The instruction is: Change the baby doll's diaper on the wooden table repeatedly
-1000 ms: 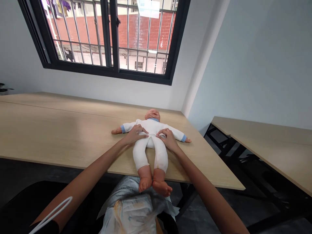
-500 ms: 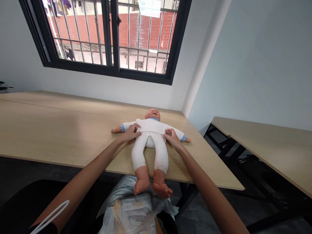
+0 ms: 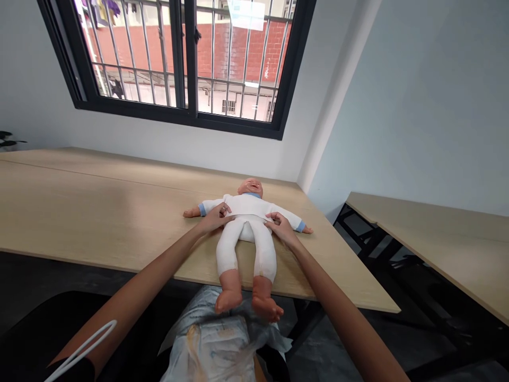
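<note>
A baby doll lies on its back on a pale wooden table, dressed in a white suit with blue cuffs and collar. My left hand rests on the suit's left-of-view waist, and my right hand is on the opposite side, with the fingers of each hand against the cloth. The doll's bare feet stick out past the table's near edge. Below them, a crumpled disposable diaper with a brownish stain lies on my lap.
A thin white loop lies along my left forearm. A barred, black-framed window is on the wall behind the table. A second wooden table stands to the right, and a dark seat is at lower left.
Both hands have moved outward from the middle of the doll's waist to its sides. The doll's legs have shifted slightly.
</note>
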The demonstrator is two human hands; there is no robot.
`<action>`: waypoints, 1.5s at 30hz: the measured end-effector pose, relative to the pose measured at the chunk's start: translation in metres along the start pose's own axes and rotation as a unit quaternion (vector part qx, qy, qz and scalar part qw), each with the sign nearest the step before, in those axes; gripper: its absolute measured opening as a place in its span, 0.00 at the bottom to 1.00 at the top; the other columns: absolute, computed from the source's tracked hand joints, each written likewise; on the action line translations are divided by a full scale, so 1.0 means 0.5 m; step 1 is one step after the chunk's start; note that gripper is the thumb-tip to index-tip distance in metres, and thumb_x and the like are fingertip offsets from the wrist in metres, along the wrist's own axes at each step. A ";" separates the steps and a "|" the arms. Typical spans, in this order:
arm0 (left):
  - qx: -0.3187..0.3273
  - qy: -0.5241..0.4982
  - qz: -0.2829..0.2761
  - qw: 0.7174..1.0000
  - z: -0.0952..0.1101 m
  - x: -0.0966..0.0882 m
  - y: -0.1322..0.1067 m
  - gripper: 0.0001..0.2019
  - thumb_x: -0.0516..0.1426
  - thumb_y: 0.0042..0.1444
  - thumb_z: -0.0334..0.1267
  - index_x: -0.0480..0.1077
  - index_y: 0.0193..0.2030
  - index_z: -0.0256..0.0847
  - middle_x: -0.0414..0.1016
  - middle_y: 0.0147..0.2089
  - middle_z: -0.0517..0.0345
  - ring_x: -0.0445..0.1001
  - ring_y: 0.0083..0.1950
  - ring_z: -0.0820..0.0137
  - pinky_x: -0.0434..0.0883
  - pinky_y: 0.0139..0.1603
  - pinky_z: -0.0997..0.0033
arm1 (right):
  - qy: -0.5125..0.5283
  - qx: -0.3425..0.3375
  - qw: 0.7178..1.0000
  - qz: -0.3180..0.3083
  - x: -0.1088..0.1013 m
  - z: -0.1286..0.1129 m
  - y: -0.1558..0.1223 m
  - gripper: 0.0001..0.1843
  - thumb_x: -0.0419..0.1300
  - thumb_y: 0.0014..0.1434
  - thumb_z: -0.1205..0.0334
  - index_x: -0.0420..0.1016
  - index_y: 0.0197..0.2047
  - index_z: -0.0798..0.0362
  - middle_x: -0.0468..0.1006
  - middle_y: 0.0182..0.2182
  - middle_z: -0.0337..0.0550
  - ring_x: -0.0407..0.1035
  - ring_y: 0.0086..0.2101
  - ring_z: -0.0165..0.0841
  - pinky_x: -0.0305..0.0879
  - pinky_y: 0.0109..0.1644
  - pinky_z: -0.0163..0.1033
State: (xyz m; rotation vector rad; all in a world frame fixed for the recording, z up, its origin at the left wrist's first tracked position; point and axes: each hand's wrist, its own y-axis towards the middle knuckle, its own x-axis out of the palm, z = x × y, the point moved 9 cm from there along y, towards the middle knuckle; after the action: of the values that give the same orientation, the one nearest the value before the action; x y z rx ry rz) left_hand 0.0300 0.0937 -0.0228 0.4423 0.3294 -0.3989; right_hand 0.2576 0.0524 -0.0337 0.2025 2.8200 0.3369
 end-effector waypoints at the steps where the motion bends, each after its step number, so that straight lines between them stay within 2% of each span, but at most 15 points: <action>1: 0.005 -0.002 0.006 1.000 0.003 0.000 -0.001 0.18 0.61 0.48 0.51 0.61 0.34 0.41 0.60 0.29 0.63 0.59 0.28 0.74 0.59 0.28 0.73 | -0.007 -0.007 1.000 -0.001 0.000 0.002 0.002 0.21 0.61 0.41 0.56 0.69 0.40 0.56 0.72 0.44 0.47 0.66 0.41 0.35 0.63 0.47 0.41; 5: 0.026 -0.002 0.038 0.999 0.015 0.001 -0.003 0.18 0.61 0.48 0.50 0.59 0.31 0.40 0.60 0.28 0.63 0.57 0.29 0.73 0.58 0.30 0.73 | -0.055 -0.038 0.997 0.025 -0.010 0.006 0.010 0.22 0.61 0.44 0.55 0.72 0.42 0.57 0.73 0.44 0.48 0.67 0.42 0.36 0.62 0.50 0.42; 8: 0.030 0.002 0.048 0.998 0.020 0.004 -0.005 0.18 0.60 0.48 0.49 0.58 0.30 0.40 0.61 0.28 0.63 0.58 0.30 0.73 0.58 0.31 0.72 | -0.073 -0.049 0.996 0.028 -0.012 0.005 0.012 0.21 0.62 0.44 0.55 0.73 0.42 0.57 0.73 0.44 0.48 0.67 0.39 0.33 0.64 0.47 0.41; 15: 0.024 0.016 0.033 0.999 0.011 0.003 0.003 0.14 0.56 0.50 0.48 0.59 0.29 0.40 0.61 0.27 0.63 0.59 0.30 0.73 0.59 0.32 0.71 | -0.096 -0.091 0.991 0.024 -0.007 -0.014 0.005 0.17 0.60 0.45 0.56 0.75 0.37 0.57 0.74 0.40 0.47 0.65 0.33 0.30 0.62 0.41 0.39; 22: -0.003 0.076 0.060 0.995 -0.021 -0.043 0.019 0.10 0.55 0.46 0.41 0.56 0.23 0.41 0.58 0.23 0.65 0.56 0.26 0.74 0.55 0.29 0.71 | -0.102 -0.093 0.990 0.020 -0.005 -0.023 0.000 0.15 0.58 0.44 0.59 0.74 0.36 0.58 0.73 0.38 0.46 0.64 0.32 0.30 0.62 0.41 0.38; 25: 0.000 0.097 0.074 0.993 -0.012 -0.057 0.013 0.09 0.55 0.44 0.39 0.57 0.22 0.41 0.59 0.22 0.64 0.58 0.26 0.73 0.55 0.29 0.71 | -0.109 -0.082 0.990 0.028 -0.007 -0.023 -0.003 0.14 0.57 0.43 0.59 0.72 0.34 0.57 0.74 0.37 0.46 0.64 0.33 0.31 0.62 0.42 0.39; 30: 0.013 0.104 0.081 0.991 0.033 -0.051 -0.005 0.09 0.56 0.46 0.40 0.59 0.23 0.41 0.63 0.25 0.62 0.62 0.28 0.71 0.59 0.31 0.70 | -0.131 -0.083 0.987 0.040 -0.016 -0.038 -0.007 0.14 0.58 0.44 0.58 0.72 0.34 0.57 0.72 0.38 0.47 0.64 0.34 0.32 0.63 0.44 0.41; 33: 0.022 0.113 0.108 0.987 0.085 -0.041 -0.044 0.10 0.56 0.50 0.43 0.60 0.26 0.41 0.66 0.29 0.59 0.65 0.32 0.68 0.63 0.35 0.68 | -0.140 -0.105 0.982 0.068 -0.034 -0.079 -0.035 0.13 0.58 0.48 0.58 0.72 0.35 0.56 0.70 0.41 0.47 0.65 0.36 0.32 0.64 0.47 0.43; 35: 0.037 0.119 0.108 0.986 0.133 -0.023 -0.092 0.11 0.54 0.54 0.46 0.64 0.31 0.40 0.69 0.34 0.56 0.69 0.38 0.66 0.66 0.42 0.65 | -0.141 -0.117 0.980 0.075 -0.040 -0.116 -0.083 0.13 0.58 0.52 0.57 0.72 0.38 0.55 0.70 0.43 0.47 0.66 0.39 0.33 0.65 0.50 0.44; 37: 0.038 0.143 0.087 0.985 0.180 0.004 -0.157 0.14 0.55 0.55 0.49 0.67 0.38 0.40 0.70 0.42 0.52 0.70 0.46 0.63 0.67 0.50 0.60 | -0.161 -0.131 0.977 0.045 -0.028 -0.152 -0.156 0.14 0.58 0.55 0.55 0.72 0.42 0.54 0.69 0.46 0.48 0.66 0.45 0.35 0.64 0.53 0.45; 39: 0.030 0.170 0.037 0.984 0.216 0.041 -0.230 0.19 0.57 0.55 0.50 0.67 0.48 0.42 0.67 0.50 0.50 0.67 0.55 0.60 0.65 0.58 0.56 | -0.205 -0.152 0.966 -0.046 0.015 -0.181 -0.248 0.18 0.57 0.58 0.53 0.69 0.50 0.49 0.67 0.49 0.47 0.64 0.50 0.36 0.62 0.58 0.47; 40: 0.020 0.177 0.017 0.984 0.226 0.058 -0.267 0.21 0.57 0.56 0.49 0.65 0.54 0.45 0.63 0.56 0.49 0.63 0.61 0.59 0.63 0.61 0.55 | -0.243 -0.167 0.952 -0.086 0.037 -0.192 -0.297 0.21 0.58 0.58 0.52 0.68 0.54 0.46 0.65 0.52 0.47 0.60 0.54 0.38 0.60 0.60 0.49; 42: -0.014 0.191 -0.022 0.981 0.228 0.089 -0.332 0.29 0.62 0.50 0.49 0.61 0.59 0.51 0.52 0.66 0.49 0.52 0.69 0.55 0.60 0.64 0.50 | -0.318 -0.177 0.925 -0.112 0.065 -0.196 -0.379 0.28 0.63 0.54 0.52 0.64 0.58 0.40 0.57 0.60 0.46 0.52 0.61 0.43 0.60 0.61 0.51; 43: -0.028 0.198 -0.050 0.979 0.223 0.108 -0.358 0.35 0.64 0.46 0.49 0.59 0.61 0.54 0.47 0.68 0.50 0.48 0.70 0.53 0.60 0.64 0.49 | -0.354 -0.181 0.911 -0.110 0.075 -0.193 -0.409 0.33 0.65 0.52 0.54 0.61 0.61 0.37 0.54 0.62 0.45 0.49 0.62 0.45 0.60 0.61 0.53; 45: -0.038 0.213 -0.066 0.974 0.210 0.133 -0.392 0.44 0.69 0.39 0.43 0.55 0.63 0.58 0.41 0.71 0.51 0.46 0.71 0.50 0.61 0.64 0.47 | -0.419 -0.189 0.883 -0.093 0.088 -0.180 -0.444 0.40 0.67 0.49 0.62 0.57 0.63 0.34 0.50 0.65 0.44 0.46 0.64 0.47 0.60 0.61 0.56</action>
State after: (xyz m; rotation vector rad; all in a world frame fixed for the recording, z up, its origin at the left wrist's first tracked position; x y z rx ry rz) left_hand 0.0248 -0.1381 -0.0269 0.4307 0.7917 -0.4181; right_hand 0.1656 -0.1723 -0.0174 -0.0193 1.8554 0.5780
